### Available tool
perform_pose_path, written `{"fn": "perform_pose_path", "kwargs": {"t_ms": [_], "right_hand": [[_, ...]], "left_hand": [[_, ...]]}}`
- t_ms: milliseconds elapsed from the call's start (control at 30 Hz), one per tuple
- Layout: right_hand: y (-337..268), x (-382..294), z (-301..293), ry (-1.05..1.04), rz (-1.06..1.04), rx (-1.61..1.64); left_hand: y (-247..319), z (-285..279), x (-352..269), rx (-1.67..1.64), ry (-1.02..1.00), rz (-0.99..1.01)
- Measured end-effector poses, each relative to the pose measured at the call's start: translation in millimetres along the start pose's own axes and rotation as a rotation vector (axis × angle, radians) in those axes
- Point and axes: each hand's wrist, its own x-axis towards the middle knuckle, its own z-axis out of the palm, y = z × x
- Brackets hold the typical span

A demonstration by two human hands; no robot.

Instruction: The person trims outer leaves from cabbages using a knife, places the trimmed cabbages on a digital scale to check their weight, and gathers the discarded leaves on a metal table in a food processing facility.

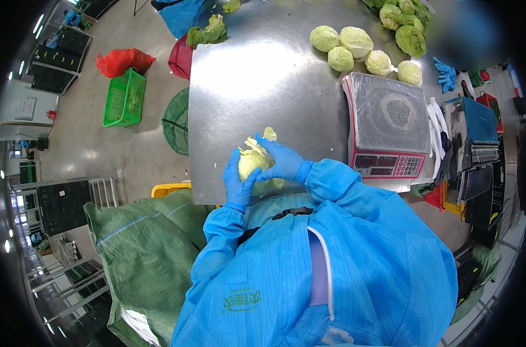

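A pale green cabbage head (251, 163) is between my two blue-gloved hands, above the near edge of the steel table (263, 112). My left hand (239, 181) cups its left side, thumb across the front. From the right, my right hand (285, 164) grips the cabbage and its outer leaves, fingers reaching over the top. A loose leaf (269, 133) stands out just beyond my right fingers. Part of another leaf (278, 183) shows below that hand. The cabbage's underside is hidden.
A red-framed weighing scale (389, 117) stands at right, with several trimmed cabbages (341, 58) behind it and leafier ones (410, 40) farther back. Torn leaves (208, 31) lie at the far left corner. A green woven sack (150, 256) stands at my left; a green crate (124, 99) sits on the floor.
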Motion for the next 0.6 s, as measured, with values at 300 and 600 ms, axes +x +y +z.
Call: {"fn": "perform_pose_path", "kwargs": {"t_ms": [300,600], "right_hand": [[17,-11,21,0.099,0.076,-0.147],[66,5,18,0.219,0.264,0.270]], "left_hand": [[-2,-1,-3,-0.014,0.007,0.017],[-5,-12,-4,-0.135,-0.059,-0.037]]}}
